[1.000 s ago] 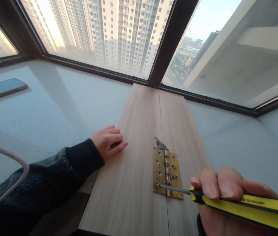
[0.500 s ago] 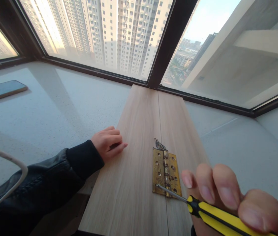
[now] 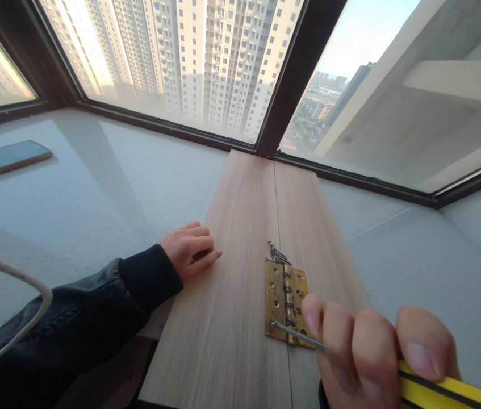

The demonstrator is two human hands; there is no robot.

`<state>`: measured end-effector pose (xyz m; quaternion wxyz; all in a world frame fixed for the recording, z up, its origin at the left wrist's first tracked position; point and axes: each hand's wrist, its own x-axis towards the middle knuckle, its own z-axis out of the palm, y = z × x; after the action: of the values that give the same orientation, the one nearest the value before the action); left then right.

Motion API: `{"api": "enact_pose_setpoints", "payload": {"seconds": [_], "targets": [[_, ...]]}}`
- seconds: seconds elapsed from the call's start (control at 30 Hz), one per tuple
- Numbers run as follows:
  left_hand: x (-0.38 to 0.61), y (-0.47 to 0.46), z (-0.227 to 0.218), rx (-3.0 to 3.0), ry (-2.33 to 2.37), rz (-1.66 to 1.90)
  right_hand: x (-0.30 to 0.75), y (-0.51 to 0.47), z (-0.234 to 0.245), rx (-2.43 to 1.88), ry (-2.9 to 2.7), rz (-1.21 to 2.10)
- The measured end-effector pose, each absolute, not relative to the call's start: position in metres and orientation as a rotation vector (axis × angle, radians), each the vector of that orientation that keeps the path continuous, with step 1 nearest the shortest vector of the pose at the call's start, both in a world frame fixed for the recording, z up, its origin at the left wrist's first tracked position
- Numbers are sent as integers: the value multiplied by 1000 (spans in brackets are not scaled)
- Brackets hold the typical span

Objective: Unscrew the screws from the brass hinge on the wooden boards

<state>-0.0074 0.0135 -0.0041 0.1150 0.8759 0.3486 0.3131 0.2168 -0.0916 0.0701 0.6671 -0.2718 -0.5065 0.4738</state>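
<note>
My right hand (image 3: 363, 346) is closed around a screwdriver with a yellow and black handle (image 3: 448, 389). Its fingers cover the front of the handle and part of the shaft (image 3: 300, 335). The screwdriver's tip meets a screw head (image 3: 273, 324) in the lower left hole of a worn brass hinge (image 3: 277, 292). That hinge lies opened flat across the seam of a light wooden board (image 3: 231, 318). Just beyond it, several loose screws (image 3: 280, 254) lie in a small pile. My left hand (image 3: 191, 250) rests on the board's left edge with loosely curled fingers, holding nothing visible.
A flat phone-like slab (image 3: 8, 159) lies on the white speckled sill (image 3: 108, 187) at the left. A pale cable (image 3: 22, 278) loops over my left sleeve. Dark window frames (image 3: 283, 79) close off the far side.
My right hand has slid forward and left along the screwdriver, now covering the handle's front and nearing the hinge. The tip stays at the same hole. My left hand keeps its place.
</note>
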Motion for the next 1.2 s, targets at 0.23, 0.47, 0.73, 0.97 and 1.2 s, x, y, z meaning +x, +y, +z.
{"api": "enact_pose_setpoints", "payload": {"seconds": [0.23,0.47,0.73,0.97,1.2], "targets": [[-7,14,-3,2578,1022,911,224,-90,71,-614,-1295,1005],[-7,13,-2,2585,1007,914,206,-94,74,-672,-1145,1175],[-8,14,-5,2579,1008,914,219,-87,63,-695,-1093,829],[-8,14,-4,2587,1014,909,224,-82,60,-409,-1092,1137],[-7,14,-3,2585,1004,915,211,-90,74,-666,-1017,1085]]}}
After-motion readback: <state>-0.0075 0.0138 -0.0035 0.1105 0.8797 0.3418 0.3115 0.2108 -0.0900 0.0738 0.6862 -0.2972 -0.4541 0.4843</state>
